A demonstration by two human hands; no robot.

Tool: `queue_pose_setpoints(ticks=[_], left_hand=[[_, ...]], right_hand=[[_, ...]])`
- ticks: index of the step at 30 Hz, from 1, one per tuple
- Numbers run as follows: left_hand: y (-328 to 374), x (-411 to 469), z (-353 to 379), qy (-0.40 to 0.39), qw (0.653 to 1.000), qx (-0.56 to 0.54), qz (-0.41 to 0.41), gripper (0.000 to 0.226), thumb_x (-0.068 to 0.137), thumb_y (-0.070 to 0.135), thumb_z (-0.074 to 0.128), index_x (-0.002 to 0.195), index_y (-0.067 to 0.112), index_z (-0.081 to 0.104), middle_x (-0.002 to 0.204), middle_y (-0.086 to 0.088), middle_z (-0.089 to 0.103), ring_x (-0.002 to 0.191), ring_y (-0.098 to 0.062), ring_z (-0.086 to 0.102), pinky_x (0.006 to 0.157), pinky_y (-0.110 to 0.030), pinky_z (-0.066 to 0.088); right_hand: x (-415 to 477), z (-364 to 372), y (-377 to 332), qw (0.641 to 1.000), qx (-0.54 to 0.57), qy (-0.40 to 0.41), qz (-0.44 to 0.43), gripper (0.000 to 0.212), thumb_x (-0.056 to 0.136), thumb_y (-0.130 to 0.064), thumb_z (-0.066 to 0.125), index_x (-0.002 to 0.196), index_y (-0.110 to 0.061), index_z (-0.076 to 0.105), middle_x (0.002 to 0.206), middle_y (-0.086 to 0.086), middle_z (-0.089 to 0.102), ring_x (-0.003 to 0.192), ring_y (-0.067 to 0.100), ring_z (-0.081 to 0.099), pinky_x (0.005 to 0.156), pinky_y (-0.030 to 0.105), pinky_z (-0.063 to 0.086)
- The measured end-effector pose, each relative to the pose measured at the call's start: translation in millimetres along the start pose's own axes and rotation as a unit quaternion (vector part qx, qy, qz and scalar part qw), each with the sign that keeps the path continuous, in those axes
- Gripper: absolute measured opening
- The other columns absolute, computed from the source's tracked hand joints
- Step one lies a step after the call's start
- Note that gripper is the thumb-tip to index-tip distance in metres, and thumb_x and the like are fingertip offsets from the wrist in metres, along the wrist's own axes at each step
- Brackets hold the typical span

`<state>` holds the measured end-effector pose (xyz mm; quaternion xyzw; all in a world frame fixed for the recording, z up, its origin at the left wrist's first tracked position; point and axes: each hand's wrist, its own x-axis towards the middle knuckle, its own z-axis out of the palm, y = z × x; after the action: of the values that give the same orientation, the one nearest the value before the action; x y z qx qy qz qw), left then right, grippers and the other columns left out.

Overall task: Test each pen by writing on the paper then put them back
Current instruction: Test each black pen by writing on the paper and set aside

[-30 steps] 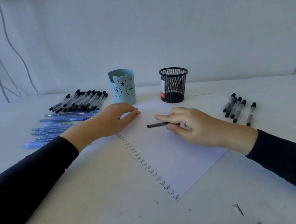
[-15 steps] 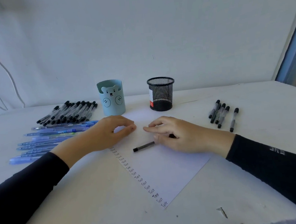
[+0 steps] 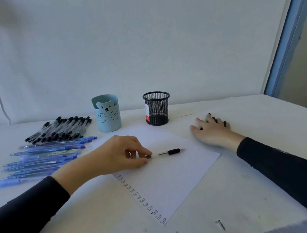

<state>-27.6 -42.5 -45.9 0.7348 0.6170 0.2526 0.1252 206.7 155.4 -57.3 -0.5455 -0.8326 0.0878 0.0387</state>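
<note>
A black pen (image 3: pixel 171 151) lies on the white paper (image 3: pixel 173 178), which carries a column of "Test" words down its left edge. My left hand (image 3: pixel 118 153) pinches the pen's left end between thumb and fingertips. My right hand (image 3: pixel 211 129) lies flat, fingers spread, on a small group of black pens (image 3: pixel 215 120) right of the paper; only their black ends show between the fingers. A blue bear pen holder (image 3: pixel 106 113) and a black mesh cup (image 3: pixel 156 108) stand behind the paper.
A row of black-capped pens (image 3: pixel 60 129) and a stack of blue pens (image 3: pixel 46 156) lie at the left of the white table (image 3: pixel 267 180). A small screw (image 3: pixel 220 224) lies near the front edge. A blue door frame (image 3: pixel 287 34) stands at the right.
My right hand let go of the black pen and moved right onto the group of black pens. My left hand moved onto the paper and took the pen's left end. The view shifted.
</note>
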Motion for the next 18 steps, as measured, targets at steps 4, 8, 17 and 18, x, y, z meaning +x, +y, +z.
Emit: queue_pose_setpoints(ticks=[4,8,17,18], left_hand=[[-7.3,-0.2,-12.3,0.123,0.992,0.01,0.027,0.021,0.079,0.042,0.071,0.099,0.036,0.074,0.084,0.012,0.065,0.073,-0.013,0.06,0.064,-0.019,0.05],[-17.5,-2.0,-37.6,0.313,0.95,0.006,-0.002,0.016,0.082,0.027,0.077,0.097,0.024,0.076,0.081,0.008,0.063,0.065,-0.007,0.055,0.063,-0.014,0.045],[-72.3,-30.2,-95.4,0.478,0.85,0.041,-0.219,0.015,0.09,0.029,0.068,0.1,0.021,0.075,0.074,0.013,0.065,0.059,-0.001,0.054,0.067,-0.017,0.045],[-79.9,-35.1,-97.4,0.473,0.847,0.043,-0.238,0.015,0.09,0.028,0.068,0.099,0.019,0.075,0.074,0.01,0.066,0.06,-0.003,0.055,0.067,-0.018,0.045]], right_hand=[[9.3,13.7,-27.3,0.999,0.003,0.009,-0.049,0.057,0.1,-0.044,0.018,0.151,-0.021,0.025,0.164,0.006,0.002,0.148,0.036,0.005,0.12,0.049,0.005],[11.4,19.0,-48.8,0.997,0.014,0.0,-0.07,0.057,0.099,-0.048,0.019,0.15,-0.023,0.029,0.164,0.004,0.006,0.147,0.036,0.006,0.119,0.049,0.004],[-3.9,0.1,-46.1,0.971,-0.078,0.162,-0.155,0.039,0.095,-0.036,0.03,0.114,-0.035,0.064,0.138,-0.004,0.052,0.127,0.025,0.04,0.112,0.043,0.018],[-4.5,-1.2,-44.8,0.967,-0.094,0.165,-0.167,0.039,0.095,-0.034,0.032,0.121,-0.037,0.061,0.136,-0.006,0.052,0.124,0.023,0.042,0.107,0.04,0.022]])
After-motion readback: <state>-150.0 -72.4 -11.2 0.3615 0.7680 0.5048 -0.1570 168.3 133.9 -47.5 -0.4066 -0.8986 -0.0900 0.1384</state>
